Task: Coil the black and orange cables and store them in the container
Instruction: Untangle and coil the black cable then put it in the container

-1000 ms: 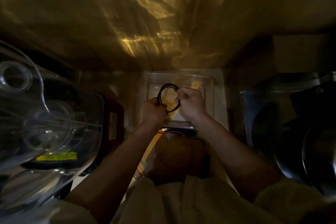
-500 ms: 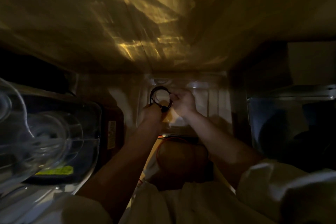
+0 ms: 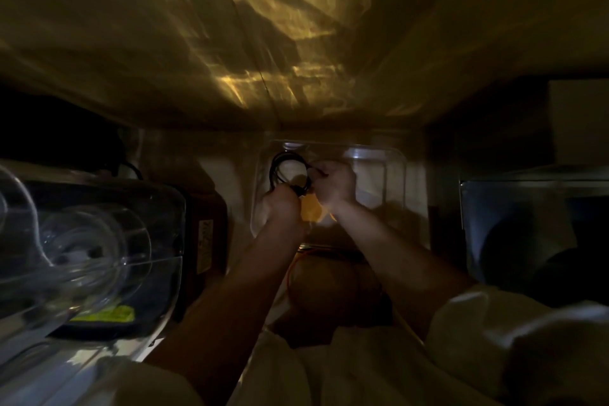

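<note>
The scene is dim. A black cable [image 3: 286, 164], wound into a small coil, hangs over the clear plastic container [image 3: 393, 175] at the centre. My left hand [image 3: 280, 208] pinches the coil's lower edge and my right hand [image 3: 333, 184] grips its right side. Both hands are inside the container's outline. An orange cable [image 3: 298, 262] lies in a loose loop on the surface nearer to me, between my forearms, and neither hand touches it. Something orange-yellow [image 3: 311, 211] shows between my wrists.
A large clear plastic bin [image 3: 108, 241] with glassware and a yellow label fills the left. A dark box [image 3: 207, 234] stands beside it. Dark metal containers [image 3: 527, 224] stand on the right. A wall rises right behind the container.
Both hands have carried the black coil farther away from me, up and left in the frame, over the container. The coil looks smaller and tighter. The view has shifted too.
</note>
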Motion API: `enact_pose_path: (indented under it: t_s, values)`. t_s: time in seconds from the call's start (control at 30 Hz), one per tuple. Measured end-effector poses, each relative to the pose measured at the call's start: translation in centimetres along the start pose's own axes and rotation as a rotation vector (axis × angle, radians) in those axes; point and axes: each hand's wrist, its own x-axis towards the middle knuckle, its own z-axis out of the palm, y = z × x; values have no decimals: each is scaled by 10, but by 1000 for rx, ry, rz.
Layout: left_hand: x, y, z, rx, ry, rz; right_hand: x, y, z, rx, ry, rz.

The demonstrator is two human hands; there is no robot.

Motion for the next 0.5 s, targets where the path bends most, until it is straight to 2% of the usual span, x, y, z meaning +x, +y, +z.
enact_pose_path:
  t_s: [0.03,0.1,0.13,0.17,0.2,0.27,0.5]
  values:
    - [4,-6,-2,141,10,88,0,0,0,-2,-3,-2]
    - [-6,-11,2,247,33,36,0,1,0,35,-2,6]
    - [-9,-9,5,183,13,20,1,2,1,52,2,3]
    - [-8,-4,5,-19,-23,-18,0,3,0,44,9,-17]
    - [-11,-2,3,-121,-26,-76,-1,2,-1,25,21,-36]
    - [-16,0,3,-230,-63,-163,-2,2,-2,22,47,-59]
    - [-14,-7,-2,-75,-37,-75,1,3,-6,-55,77,-85]
